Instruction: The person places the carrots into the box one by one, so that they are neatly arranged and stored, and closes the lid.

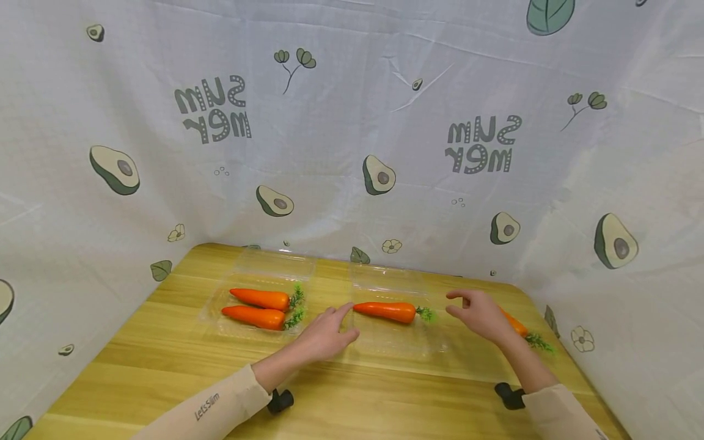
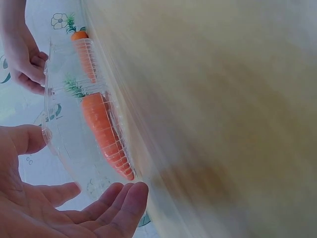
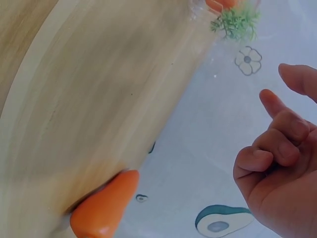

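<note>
An orange carrot [image 1: 387, 311] with green leafy tops lies in an open clear plastic container [image 1: 385, 345] in the middle of the table. My left hand [image 1: 324, 336] is at that container's left side, its fingers loosely extended. In the left wrist view, the thumb [image 2: 32, 139] is right at the clear rim. Between the container and a loose carrot [image 1: 514, 322] on the right, my right hand [image 1: 480, 313] hovers with nothing in its grasp. Its thumb and index finger are apart, the other fingers bent, in the right wrist view. The loose carrot [image 3: 106, 206] lies below it there.
To the left, a second clear container [image 1: 211, 308] holds two carrots, an upper one [image 1: 261, 299] and a lower one [image 1: 254, 316]. Both containers' lids stand raised at the back. A printed white curtain [image 1: 330, 122] surrounds the wooden table [image 1: 137, 348].
</note>
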### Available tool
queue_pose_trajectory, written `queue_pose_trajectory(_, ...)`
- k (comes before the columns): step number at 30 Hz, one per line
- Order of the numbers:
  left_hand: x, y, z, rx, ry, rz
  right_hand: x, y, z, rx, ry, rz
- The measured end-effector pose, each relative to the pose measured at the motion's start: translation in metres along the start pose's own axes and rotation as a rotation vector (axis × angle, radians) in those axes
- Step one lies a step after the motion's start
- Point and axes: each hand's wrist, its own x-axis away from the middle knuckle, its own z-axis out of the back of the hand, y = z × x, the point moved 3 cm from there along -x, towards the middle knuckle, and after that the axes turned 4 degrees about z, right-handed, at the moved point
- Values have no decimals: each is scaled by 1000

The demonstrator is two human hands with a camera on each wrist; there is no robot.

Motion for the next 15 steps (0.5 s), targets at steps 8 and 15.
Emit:
queue_pose_trajectory(8,0,-1,0,0,2,0,5,8,10,-40,31,-31)
queue_pose_trajectory(15,-1,-1,1,0,4,-13,9,16,16,-61,60,-80)
